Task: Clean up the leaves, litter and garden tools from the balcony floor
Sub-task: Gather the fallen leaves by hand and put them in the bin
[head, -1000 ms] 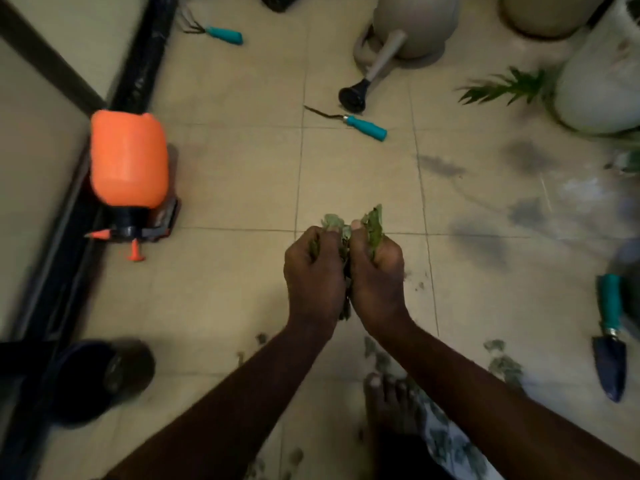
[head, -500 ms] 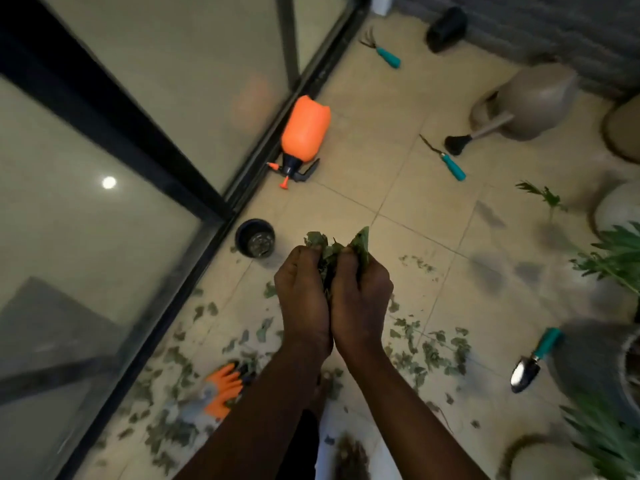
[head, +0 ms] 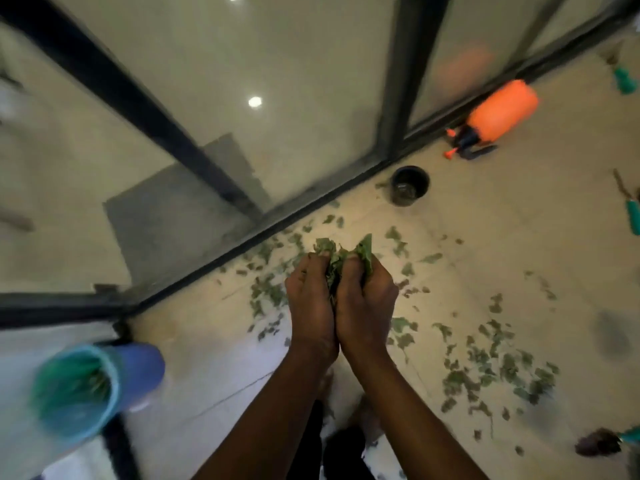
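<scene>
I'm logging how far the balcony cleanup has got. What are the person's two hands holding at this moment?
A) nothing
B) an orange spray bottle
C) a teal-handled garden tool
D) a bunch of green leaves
D: the left hand and right hand are cupped together around a bunch of green leaves, while the orange spray bottle lies on the floor by the glass door.

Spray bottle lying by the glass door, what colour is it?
Orange spray bottle, dark nozzle end; clearest in the head view.

1 orange sprayer (head: pixel 502 110), 1 black pot (head: pixel 409 185), 1 blue bin (head: pixel 142 367), 3 teal-handled tools (head: pixel 625 79), 1 leaf bunch (head: pixel 341 254), many loose leaves (head: pixel 485 368)
</scene>
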A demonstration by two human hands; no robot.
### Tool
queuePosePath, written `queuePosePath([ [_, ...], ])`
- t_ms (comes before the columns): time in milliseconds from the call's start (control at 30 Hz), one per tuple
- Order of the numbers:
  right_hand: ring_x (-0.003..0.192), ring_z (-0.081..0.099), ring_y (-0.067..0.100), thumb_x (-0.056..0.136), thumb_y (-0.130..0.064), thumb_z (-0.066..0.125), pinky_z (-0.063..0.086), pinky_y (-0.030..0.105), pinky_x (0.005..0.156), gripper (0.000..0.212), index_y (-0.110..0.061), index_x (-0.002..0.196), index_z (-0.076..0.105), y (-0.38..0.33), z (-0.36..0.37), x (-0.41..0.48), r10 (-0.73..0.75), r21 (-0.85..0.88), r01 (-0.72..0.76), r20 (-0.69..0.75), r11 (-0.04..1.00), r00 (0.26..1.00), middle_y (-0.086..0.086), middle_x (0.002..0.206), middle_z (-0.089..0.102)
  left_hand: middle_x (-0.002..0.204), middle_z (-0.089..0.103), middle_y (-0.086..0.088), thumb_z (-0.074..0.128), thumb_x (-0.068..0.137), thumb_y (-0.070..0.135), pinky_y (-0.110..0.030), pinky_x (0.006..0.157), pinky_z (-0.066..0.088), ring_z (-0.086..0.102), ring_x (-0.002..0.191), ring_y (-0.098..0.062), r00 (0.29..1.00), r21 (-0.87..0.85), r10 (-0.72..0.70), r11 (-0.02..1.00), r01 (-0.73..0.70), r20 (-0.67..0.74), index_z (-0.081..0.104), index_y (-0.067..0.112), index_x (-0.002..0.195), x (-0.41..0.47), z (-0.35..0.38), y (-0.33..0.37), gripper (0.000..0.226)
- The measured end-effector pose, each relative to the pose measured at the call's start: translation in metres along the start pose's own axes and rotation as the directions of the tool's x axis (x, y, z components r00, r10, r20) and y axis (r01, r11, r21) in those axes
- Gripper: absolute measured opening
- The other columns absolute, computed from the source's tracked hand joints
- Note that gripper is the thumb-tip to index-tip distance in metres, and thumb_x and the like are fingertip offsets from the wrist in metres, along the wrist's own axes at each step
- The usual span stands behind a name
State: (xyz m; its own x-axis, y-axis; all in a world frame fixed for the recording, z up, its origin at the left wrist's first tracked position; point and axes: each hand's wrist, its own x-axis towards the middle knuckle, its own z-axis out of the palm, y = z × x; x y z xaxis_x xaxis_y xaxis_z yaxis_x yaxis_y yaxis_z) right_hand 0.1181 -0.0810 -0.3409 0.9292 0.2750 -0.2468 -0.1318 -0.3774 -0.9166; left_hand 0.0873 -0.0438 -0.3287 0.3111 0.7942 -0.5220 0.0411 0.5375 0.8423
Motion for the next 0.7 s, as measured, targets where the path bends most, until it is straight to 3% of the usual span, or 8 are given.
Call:
queuePosePath([
  [100,0.061,0.057,0.015,0.094,-0.036,0.045,0.047,0.041,0.058,0.033,-0.015,0.073,0.058,0.011,0.06,-0.051,0.005,-0.052,0.003,0.152,0.999,0.988,-0.002,0.063,0.059,0.072,0.053,-0.006,0.05,0.103,0.011,-0.036,0.065,0.042,0.05,0.069,-0.017,0.991,-0.054,-0.039,0.998,0.032,-0.126,0.056,0.011,0.075,0.009,-0.082,0.002,0.029],
  [233,0.066,0.061,0.012,0.099,-0.03,0.048,0.049,0.037,0.063,0.027,-0.019,0.081,0.065,0.026,0.134,-0.119,0.005,-0.074,0.022,0.35,0.997,0.937,-0.008,0.066,0.061,0.077,0.055,-0.01,0.054,0.098,0.018,-0.034,0.065,0.045,0.053,0.072,-0.019,0.958,-0.116,-0.072,0.992,0.041,-0.278,0.061,0.007,0.082,0.018,-0.186,0.0,0.02],
  [300,0.067,0.062,0.011,0.101,-0.024,0.052,0.05,0.034,0.063,0.023,-0.019,0.084,0.067,0.033,0.173,-0.155,-0.009,-0.106,0.062,0.44,0.992,0.898,-0.01,0.067,0.06,0.074,0.055,-0.009,0.051,0.102,0.012,-0.028,0.06,0.046,0.052,0.068,-0.016,0.914,-0.139,-0.092,0.989,0.04,-0.395,0.06,0.008,0.079,0.021,-0.238,0.0,0.025],
  [400,0.065,0.063,0.009,0.096,-0.034,0.048,0.049,0.03,0.06,0.025,-0.023,0.08,0.064,0.04,0.226,-0.205,0.002,-0.149,0.094,0.542,0.984,0.84,-0.012,0.066,0.062,0.07,0.058,-0.006,0.051,0.101,0.011,-0.024,0.053,0.047,0.054,0.063,-0.013,0.846,-0.19,-0.134,0.981,0.039,-0.516,0.061,0.01,0.073,0.027,-0.312,0.001,0.03],
  [567,0.063,0.062,0.014,0.093,-0.039,0.046,0.048,0.032,0.058,0.028,-0.022,0.077,0.063,0.048,0.315,-0.274,0.039,-0.225,0.128,0.614,0.966,0.788,-0.002,0.068,0.067,0.068,0.062,-0.003,0.051,0.101,0.009,-0.022,0.054,0.051,0.059,0.062,-0.011,0.804,-0.387,-0.236,0.922,0.007,-0.546,0.066,0.014,0.071,0.05,-0.422,0.004,0.033],
  [633,0.066,0.064,0.016,0.092,-0.039,0.046,0.05,0.034,0.059,0.029,-0.021,0.081,0.066,0.053,0.358,-0.302,0.071,-0.262,0.121,0.623,0.958,0.779,0.0,0.072,0.069,0.075,0.066,-0.004,0.052,0.1,0.009,-0.022,0.059,0.054,0.063,0.067,-0.011,0.783,-0.457,-0.283,0.89,-0.002,-0.554,0.068,0.011,0.082,0.068,-0.471,0.001,0.024],
  [700,0.07,0.066,0.017,0.093,-0.041,0.045,0.052,0.034,0.061,0.033,-0.021,0.088,0.071,0.063,0.401,-0.328,0.126,-0.294,0.092,0.644,0.951,0.754,0.001,0.078,0.072,0.092,0.072,-0.008,0.056,0.099,0.015,-0.028,0.073,0.056,0.069,0.083,-0.017,0.757,-0.531,-0.342,0.847,-0.008,-0.557,0.073,0.01,0.098,0.085,-0.518,-0.003,0.018],
])
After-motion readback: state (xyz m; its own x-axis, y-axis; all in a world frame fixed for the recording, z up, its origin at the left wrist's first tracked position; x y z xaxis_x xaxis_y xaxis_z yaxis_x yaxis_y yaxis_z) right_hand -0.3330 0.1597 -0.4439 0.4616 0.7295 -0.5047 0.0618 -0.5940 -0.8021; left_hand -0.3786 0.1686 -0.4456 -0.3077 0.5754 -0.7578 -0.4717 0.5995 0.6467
